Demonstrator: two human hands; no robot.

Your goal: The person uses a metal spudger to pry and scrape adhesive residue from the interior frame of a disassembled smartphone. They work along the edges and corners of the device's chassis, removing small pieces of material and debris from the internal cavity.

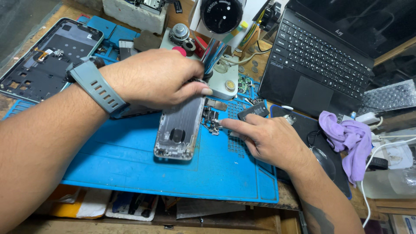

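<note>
A dismantled grey phone body [178,130] lies lengthwise on the blue work mat [130,169], its top end under my left hand [156,78]. That hand, with a grey watch strap [96,86] on the wrist, closes its fingers over the phone's upper edge. My right hand [268,141] rests on the mat to the right. Its forefinger points left and touches small loose metal parts [212,121] beside the phone. A black flat piece [253,110] lies just above that hand; I cannot tell whether the hand touches it.
An open phone frame [47,56] lies at the far left. A microscope stand base [225,82] and black dial [222,15] are behind the phone. A black laptop [320,60] sits at the back right, a purple cloth [351,138] and computer mouse [324,161] at right.
</note>
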